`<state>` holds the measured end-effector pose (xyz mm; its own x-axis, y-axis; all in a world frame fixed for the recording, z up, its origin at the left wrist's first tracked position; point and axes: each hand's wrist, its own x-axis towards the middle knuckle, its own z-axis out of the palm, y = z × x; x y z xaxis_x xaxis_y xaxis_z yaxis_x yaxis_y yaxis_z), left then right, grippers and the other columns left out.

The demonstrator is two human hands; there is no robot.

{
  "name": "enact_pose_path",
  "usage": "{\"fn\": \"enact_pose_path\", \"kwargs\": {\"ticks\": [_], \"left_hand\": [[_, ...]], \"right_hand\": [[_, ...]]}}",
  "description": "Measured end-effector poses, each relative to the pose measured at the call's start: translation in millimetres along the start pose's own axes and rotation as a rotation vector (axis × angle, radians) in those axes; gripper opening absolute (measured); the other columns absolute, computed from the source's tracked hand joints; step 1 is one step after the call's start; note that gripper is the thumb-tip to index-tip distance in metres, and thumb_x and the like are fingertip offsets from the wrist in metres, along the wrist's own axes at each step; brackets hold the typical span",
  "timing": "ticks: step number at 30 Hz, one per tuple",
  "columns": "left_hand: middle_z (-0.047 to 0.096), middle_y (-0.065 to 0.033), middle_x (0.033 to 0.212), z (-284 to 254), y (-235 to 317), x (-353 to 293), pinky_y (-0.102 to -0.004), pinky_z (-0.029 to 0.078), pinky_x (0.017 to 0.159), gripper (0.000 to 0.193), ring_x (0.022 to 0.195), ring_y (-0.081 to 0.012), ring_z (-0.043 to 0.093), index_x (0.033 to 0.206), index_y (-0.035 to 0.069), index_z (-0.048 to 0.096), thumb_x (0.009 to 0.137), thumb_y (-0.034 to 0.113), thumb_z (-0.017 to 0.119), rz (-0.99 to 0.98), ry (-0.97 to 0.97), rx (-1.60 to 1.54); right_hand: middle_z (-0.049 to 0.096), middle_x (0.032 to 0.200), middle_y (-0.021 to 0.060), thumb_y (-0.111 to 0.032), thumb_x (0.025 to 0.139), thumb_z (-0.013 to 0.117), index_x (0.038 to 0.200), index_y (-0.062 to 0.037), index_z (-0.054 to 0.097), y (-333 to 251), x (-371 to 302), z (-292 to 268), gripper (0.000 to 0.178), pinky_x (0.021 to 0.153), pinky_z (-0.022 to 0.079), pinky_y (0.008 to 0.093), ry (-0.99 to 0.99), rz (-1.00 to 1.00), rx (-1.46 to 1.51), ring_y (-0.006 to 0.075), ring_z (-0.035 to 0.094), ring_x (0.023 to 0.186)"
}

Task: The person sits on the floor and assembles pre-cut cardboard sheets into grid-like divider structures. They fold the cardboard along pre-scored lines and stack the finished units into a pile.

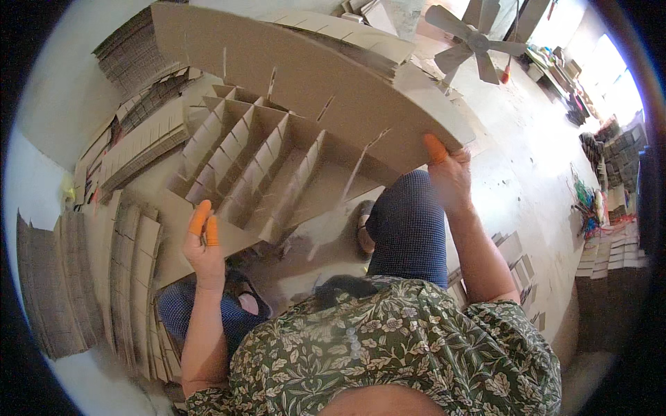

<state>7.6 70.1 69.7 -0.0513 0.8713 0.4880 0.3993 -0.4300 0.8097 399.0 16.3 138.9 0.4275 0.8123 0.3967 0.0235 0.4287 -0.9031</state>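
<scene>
A long brown cardboard sheet (298, 62) with several slits spans the view, tilted up on edge. My right hand (452, 170), an orange cover on a finger, is closed on its right end. Below the sheet's left half lies a partly assembled cardboard divider grid (253, 156), its slotted strips crossing to form cells. At the grid's near left corner, my left hand (205, 243), with orange covers on two fingers, pinches the edge. Its thumb is mostly hidden. Whether the sheet's slits engage the grid's strips is hard to make out.
Stacks of slotted cardboard strips (128, 277) stand on the left, with darker stacks (52, 284) beyond. A standing fan (477, 43) is at the far right. Cardboard pieces (517, 267) lie on the floor right of my leg. More stacks (614, 256) line the right side.
</scene>
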Motion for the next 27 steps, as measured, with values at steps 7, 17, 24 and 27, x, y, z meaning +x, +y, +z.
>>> {"fn": "enact_pose_path", "kwargs": {"ticks": [7,17,24,27], "left_hand": [[0.063,-0.0056,0.105,3,-8,-2,-0.024,0.046,0.079,0.026,0.088,-0.0105,0.057,0.116,-0.001,0.061,0.09,0.001,0.056,-0.079,-0.069,-0.04],[0.064,-0.0064,0.103,3,-14,-1,-0.0247,0.049,0.075,0.027,0.084,-0.0112,0.059,0.114,-0.002,0.062,0.088,-0.005,0.055,-0.042,-0.066,-0.06],[0.065,-0.0075,0.104,1,-14,0,-0.0245,0.049,0.076,0.028,0.088,-0.0118,0.06,0.114,-0.001,0.063,0.088,-0.006,0.054,-0.009,-0.065,0.026],[0.065,-0.0076,0.104,2,-17,1,-0.0245,0.049,0.076,0.027,0.087,-0.0121,0.06,0.113,-0.001,0.063,0.088,-0.005,0.055,0.034,-0.047,0.005]], "right_hand": [[0.068,0.086,0.0044,-0.006,0.086,0.062,0.101,0.0007,0.066,17,-7,-2,0.017,0.074,0.047,0.0253,-0.136,0.019,-0.516,0.009,0.057,0.082],[0.067,0.077,0.0048,-0.006,0.086,0.062,0.101,-0.0002,0.066,17,-13,19,0.016,0.066,0.047,0.0253,-0.112,0.129,-0.577,0.0083,0.056,0.072],[0.067,0.075,0.0078,-0.005,0.085,0.063,0.096,-0.0001,0.066,24,-15,22,0.012,0.063,0.047,0.0249,-0.188,-0.002,-0.707,0.007,0.056,0.071],[0.066,0.075,0.0119,-0.003,0.084,0.063,0.095,0.0009,0.065,28,-18,24,0.012,0.063,0.047,0.0257,-0.186,0.008,-0.738,0.008,0.056,0.07]]}}
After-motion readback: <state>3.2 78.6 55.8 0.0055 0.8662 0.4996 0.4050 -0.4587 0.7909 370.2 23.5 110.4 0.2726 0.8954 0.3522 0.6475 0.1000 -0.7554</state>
